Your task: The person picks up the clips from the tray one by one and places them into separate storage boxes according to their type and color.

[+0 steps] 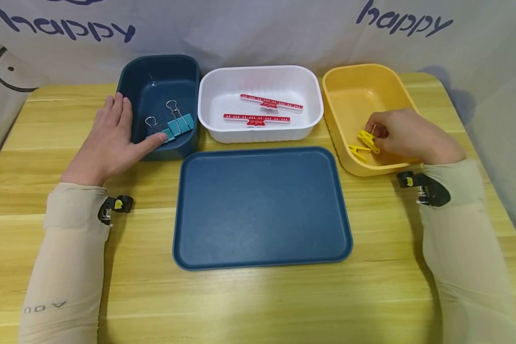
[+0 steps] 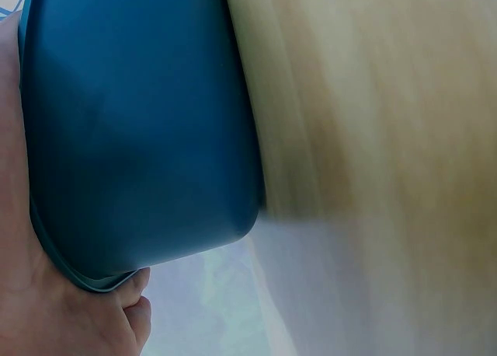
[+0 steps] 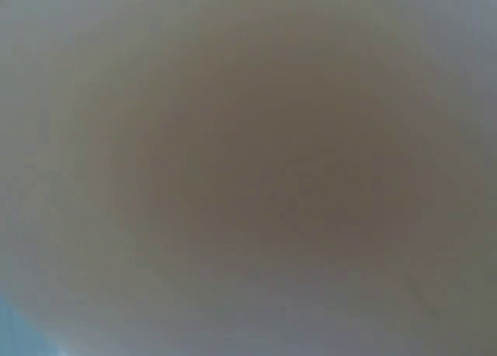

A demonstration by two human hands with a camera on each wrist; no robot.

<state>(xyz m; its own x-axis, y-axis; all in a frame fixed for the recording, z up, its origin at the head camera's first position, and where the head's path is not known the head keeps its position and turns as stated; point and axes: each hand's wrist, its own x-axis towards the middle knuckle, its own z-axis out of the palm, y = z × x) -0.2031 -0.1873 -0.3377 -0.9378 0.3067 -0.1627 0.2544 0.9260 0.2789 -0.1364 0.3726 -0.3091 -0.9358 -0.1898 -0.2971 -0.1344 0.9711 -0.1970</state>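
Note:
My left hand (image 1: 112,138) rests over the left side and front corner of the dark blue bin (image 1: 161,64), fingers straight and thumb reaching inside. In the left wrist view, the bin's wall (image 2: 140,130) fills the space beside that hand (image 2: 54,294). Teal binder clips (image 1: 181,124) with silver wire handles lie in this bin near the thumb. My right hand (image 1: 413,134) reaches into the yellow bin (image 1: 348,91), curled fingers pinching a yellow clothespin (image 1: 368,141). Another yellow clothespin (image 1: 358,152) lies just below it. The right wrist view is a blur.
Between the two bins stands a white bin (image 1: 210,102) with two red ruler-like clips (image 1: 256,119). A flat blue tray (image 1: 262,210) lies in front of it on the wooden table (image 1: 258,306). Pale cloth (image 1: 249,28) with printed lettering hangs behind the bins.

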